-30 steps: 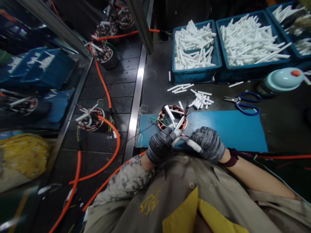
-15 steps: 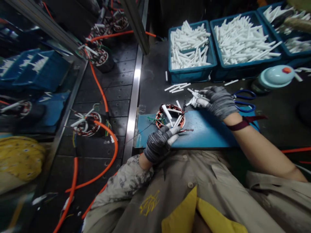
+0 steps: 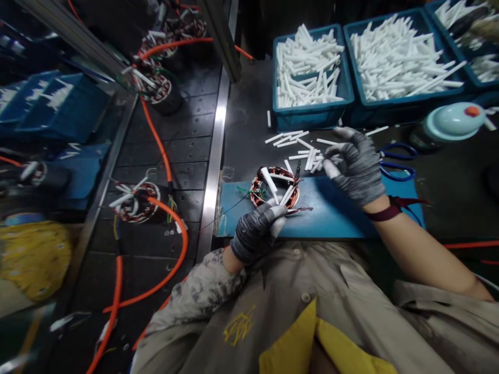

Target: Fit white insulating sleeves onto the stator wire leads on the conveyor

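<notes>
A wound motor stator [image 3: 294,193], with copper windings, leads and white sleeves on its ring, sits on the blue mat [image 3: 331,218]. My left hand [image 3: 259,228], in a grey striped glove with bare-looking pale fingertips, grips the stator's near edge. One thicker white sleeve [image 3: 268,180] stands tilted inside the ring, by my left fingers. To the right, my right hand [image 3: 354,166] hovers with thumb and fingers apart, holding nothing I can see. Beside its fingertips lies a loose pile of short white sleeves [image 3: 311,158]. Blue-handled scissors [image 3: 399,170] lie right of that hand.
Blue bins [image 3: 314,111] full of white sleeves stand at the back, near a light blue bottle [image 3: 454,122]. Left of a metal rail [image 3: 216,156], further stators [image 3: 136,202] and orange cables [image 3: 183,234] rest on a dark slatted conveyor. Another person's yellow sleeve [image 3: 35,259] shows far left.
My right hand has let go of the bunch of white sleeves, which now lies spread on the table. It has lifted slightly right with fingers opened. My left hand stays on the stator.
</notes>
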The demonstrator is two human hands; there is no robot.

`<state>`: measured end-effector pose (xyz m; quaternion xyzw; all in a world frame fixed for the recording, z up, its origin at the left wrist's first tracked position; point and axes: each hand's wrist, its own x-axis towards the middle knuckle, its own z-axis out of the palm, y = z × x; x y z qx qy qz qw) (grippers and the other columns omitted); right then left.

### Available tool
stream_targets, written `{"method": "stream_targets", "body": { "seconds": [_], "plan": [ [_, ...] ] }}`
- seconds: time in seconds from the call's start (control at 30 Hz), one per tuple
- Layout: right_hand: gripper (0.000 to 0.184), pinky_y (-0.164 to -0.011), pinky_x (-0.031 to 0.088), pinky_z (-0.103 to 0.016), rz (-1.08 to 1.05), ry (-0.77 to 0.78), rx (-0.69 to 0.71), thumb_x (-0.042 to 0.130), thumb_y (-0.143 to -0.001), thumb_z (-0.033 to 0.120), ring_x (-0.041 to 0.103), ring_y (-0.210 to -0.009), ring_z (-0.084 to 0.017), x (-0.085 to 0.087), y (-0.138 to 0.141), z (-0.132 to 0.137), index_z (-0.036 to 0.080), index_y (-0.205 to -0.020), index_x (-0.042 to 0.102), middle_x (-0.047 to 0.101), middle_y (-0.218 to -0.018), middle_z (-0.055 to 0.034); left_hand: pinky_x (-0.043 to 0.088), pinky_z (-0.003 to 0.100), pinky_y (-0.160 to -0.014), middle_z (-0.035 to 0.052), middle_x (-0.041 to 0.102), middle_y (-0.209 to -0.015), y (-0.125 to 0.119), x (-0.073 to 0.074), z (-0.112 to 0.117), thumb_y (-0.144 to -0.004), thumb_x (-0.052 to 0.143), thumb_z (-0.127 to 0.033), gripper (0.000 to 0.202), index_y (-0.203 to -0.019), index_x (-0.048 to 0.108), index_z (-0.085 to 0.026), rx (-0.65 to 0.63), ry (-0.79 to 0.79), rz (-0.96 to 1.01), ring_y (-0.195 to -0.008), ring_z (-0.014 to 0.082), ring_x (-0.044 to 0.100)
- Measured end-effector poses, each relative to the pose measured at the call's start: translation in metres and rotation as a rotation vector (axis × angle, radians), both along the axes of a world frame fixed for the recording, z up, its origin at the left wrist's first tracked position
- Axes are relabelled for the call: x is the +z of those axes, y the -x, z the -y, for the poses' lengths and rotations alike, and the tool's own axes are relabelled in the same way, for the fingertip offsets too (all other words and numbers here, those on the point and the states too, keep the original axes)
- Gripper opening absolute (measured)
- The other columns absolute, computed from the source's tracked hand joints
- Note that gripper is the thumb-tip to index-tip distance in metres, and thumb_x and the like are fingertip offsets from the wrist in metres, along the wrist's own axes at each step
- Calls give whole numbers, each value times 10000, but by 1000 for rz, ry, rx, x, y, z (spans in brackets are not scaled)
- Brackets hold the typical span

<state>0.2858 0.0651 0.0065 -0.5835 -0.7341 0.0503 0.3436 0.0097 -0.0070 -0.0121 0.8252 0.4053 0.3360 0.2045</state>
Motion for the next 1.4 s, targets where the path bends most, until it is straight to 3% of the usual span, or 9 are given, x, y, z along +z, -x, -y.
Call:
{"method": "stream_targets", "body": {
  "seconds": [0.13,0.37,0.47,0.63,0.83,0.9,1.17,1.3,1.4],
  "plan": [
    [219,-995,570,-483,-385,-58,138,666,-912,207,732,-1117,-276,6,8,48,260,-1123,641,760,-1218,-86,629,353,-1008,129,739,-1292,-1,2,0,-975,613,-213,213,-1171,691,-180,5,-7,31,-1208,225,717],
    [150,-810,625,-375,-749,531,128,734,-882,356,773,-875,-240,-7,11,84,253,-984,774,822,-962,-36,640,350,-973,125,756,-1252,1,4,1,-957,642,-217,209,-1160,683,-188,20,-42,-8,-1168,227,737],
    [236,-779,625,-367,-832,639,121,780,-847,421,765,-851,-236,-13,11,84,259,-1017,793,821,-965,-35,640,360,-983,113,749,-1273,2,6,0,-959,634,-209,223,-1178,673,-191,10,-68,10,-1176,217,733],
    [161,-851,616,-392,-745,490,194,803,-840,388,759,-907,-246,-5,8,87,299,-973,821,815,-984,-25,635,338,-993,105,766,-1236,-1,10,-3,-974,629,-213,189,-1153,679,-181,8,-69,51,-1159,203,740],
    [208,-812,595,-395,-234,320,242,681,-947,369,757,-917,-268,13,12,89,337,-1089,830,820,-1016,-68,621,334,-1020,88,772,-1230,-2,8,-4,-978,617,-188,196,-1159,693,-187,-4,-66,102,-1174,203,733],
    [218,-809,599,-390,-264,354,229,692,-937,401,759,-897,-262,11,15,85,318,-1079,833,822,-1000,-68,630,350,-1008,89,767,-1243,-2,6,-4,-978,620,-205,202,-1165,695,-188,11,-82,90,-1159,210,741],
    [364,-765,629,-405,-941,822,87,871,-722,505,761,-816,-263,5,33,69,256,-987,842,831,-923,-37,638,354,-989,79,794,-1169,-2,6,-5,-963,632,-192,206,-1156,702,-191,26,-78,112,-1111,216,761],
    [298,-795,605,-402,-793,669,104,812,-802,492,757,-855,-261,0,34,73,259,-987,833,824,-961,-44,635,372,-1001,79,783,-1206,-2,3,-3,-972,615,-206,215,-1163,713,-197,33,-76,82,-1138,225,750],
    [291,-818,576,-396,-483,479,211,726,-905,482,746,-926,-271,-2,25,74,276,-1088,818,810,-1031,-66,636,367,-997,73,791,-1182,-2,0,-2,-975,619,-234,216,-1163,721,-201,53,-72,43,-1126,224,755]
  ]
}}
